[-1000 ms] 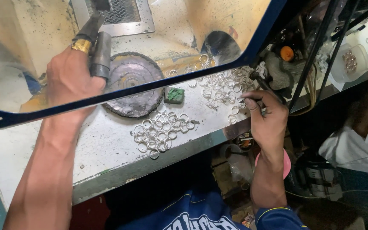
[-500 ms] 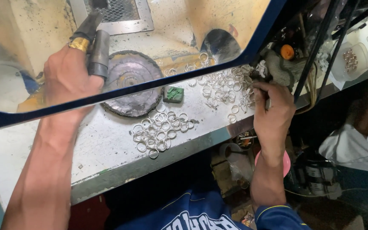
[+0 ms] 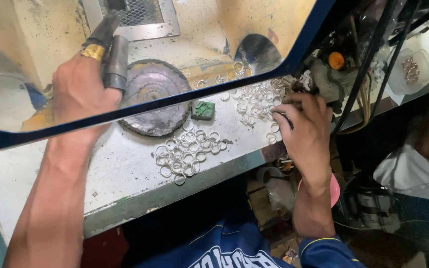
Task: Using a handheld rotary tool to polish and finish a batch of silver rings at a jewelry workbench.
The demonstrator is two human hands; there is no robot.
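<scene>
While left hand (image 3: 78, 92) grips a tool (image 3: 109, 49), right hand (image 3: 304, 131) touches rings (image 3: 256, 101) (silver).

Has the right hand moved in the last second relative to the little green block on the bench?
Yes. The right hand has moved up the bench edge, closing on the far pile of rings, level with the green block.

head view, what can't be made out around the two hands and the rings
- Left hand: it grips a dark rod, whose far end the top edge cuts off.
- Right hand: its fingertips curl under at the heap of metal rings, so what they pinch is hidden.
- Buffing wheel: the shield's blue frame crosses it.
</scene>
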